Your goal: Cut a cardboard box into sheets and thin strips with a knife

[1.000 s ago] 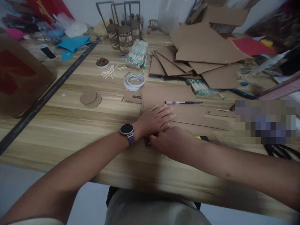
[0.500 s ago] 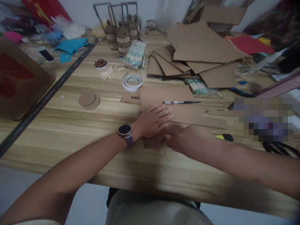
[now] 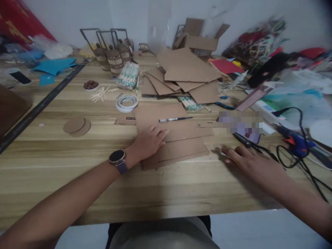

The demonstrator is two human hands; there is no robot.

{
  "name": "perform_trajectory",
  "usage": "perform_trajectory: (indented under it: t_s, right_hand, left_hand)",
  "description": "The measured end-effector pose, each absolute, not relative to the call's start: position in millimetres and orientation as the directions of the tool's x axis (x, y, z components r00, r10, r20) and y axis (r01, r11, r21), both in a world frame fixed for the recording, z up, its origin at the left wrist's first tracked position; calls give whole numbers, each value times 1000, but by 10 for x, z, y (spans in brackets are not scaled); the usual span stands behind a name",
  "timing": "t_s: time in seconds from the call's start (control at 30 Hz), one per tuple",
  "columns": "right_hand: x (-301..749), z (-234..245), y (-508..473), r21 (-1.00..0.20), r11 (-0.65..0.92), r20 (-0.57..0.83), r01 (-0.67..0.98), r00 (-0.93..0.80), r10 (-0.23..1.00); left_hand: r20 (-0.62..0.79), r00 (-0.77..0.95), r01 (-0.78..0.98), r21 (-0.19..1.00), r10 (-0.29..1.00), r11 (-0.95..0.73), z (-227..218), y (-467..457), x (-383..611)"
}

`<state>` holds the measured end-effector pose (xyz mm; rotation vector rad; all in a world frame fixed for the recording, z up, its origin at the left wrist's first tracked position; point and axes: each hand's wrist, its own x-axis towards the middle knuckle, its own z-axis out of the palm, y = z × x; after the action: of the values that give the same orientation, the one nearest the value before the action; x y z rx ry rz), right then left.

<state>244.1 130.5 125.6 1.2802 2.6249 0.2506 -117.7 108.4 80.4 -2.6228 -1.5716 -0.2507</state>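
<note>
My left hand (image 3: pixel 150 142) lies flat on a brown cardboard piece (image 3: pixel 178 150), its fingers stretched out. A straight dark line, a cut or an edge, runs across the cardboard beside my fingertips. To the right of the cardboard, my right hand (image 3: pixel 242 159) is low over the table with curled fingers. A small shiny tip shows at its fingertips; the rest of what it holds is hidden and blurred. A pen (image 3: pixel 175 119) lies on the cardboard sheet (image 3: pixel 158 112) beyond my left hand.
Two cardboard discs (image 3: pixel 77 126) lie at left; tape rolls (image 3: pixel 127 103) sit behind the cardboard. Further back are stacked cardboard pieces (image 3: pixel 189 67), packed sticks (image 3: pixel 129 75) and small lidded baskets (image 3: pixel 114 61). At right are a blue glue gun (image 3: pixel 298 145) and black cables (image 3: pixel 312 178).
My right hand has moved off the cardboard to the right, exposing its near part. My left hand stays on the cardboard. The view has swung right, and the yellow-and-black object is no longer visible.
</note>
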Motion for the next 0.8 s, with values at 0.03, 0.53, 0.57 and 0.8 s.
perform_trajectory:
  t_s: [0.03, 0.53, 0.57, 0.8]
  right_hand:
    - [2492, 1216, 1268, 233, 604, -91, 762, -601, 794]
    - [2124, 1081, 1308, -43, 619, 47, 784, -617, 785]
    - [2049, 1107, 1318, -66, 606, 48, 793, -604, 795]
    - [1768, 1135, 1430, -378, 445, -6, 812, -483, 876]
  left_hand:
    - [170, 471, 880, -12, 866, -476, 823, 1077, -1163]
    - [439, 197, 980, -73, 876, -184, 947, 23, -2141]
    - [452, 157, 986, -24, 878, -164, 934, -56, -2074]
    - [119, -137, 800, 598, 983, 39, 708, -393, -1254]
